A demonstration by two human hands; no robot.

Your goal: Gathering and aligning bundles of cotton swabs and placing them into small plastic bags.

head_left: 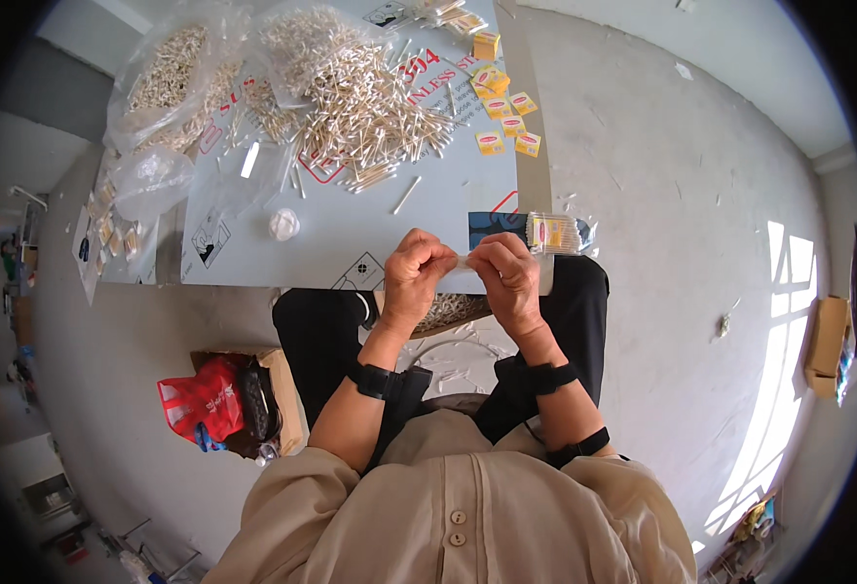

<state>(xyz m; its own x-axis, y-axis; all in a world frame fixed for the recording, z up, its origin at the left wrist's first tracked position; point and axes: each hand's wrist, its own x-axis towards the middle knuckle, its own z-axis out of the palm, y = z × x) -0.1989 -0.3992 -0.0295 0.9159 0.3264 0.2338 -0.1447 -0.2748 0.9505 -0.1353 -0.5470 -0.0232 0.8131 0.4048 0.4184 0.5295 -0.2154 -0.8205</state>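
Observation:
Just above the table's near edge, my left hand and my right hand meet fingertip to fingertip. Both are closed in a pinch on something small and whitish, mostly hidden by the fingers. Beside my right hand lies a clear packet of cotton swabs with a yellow label. Farther back spreads a large loose heap of cotton swabs. A single cotton swab lies apart from it, nearer to me. Small yellow-and-white cards are scattered along the table's right side.
Clear plastic bags of swabs stand at the back left of the table. A white rounded lump sits near its front. Below my hands is a container of swabs. A cardboard box holding a red bag stands on the floor, left.

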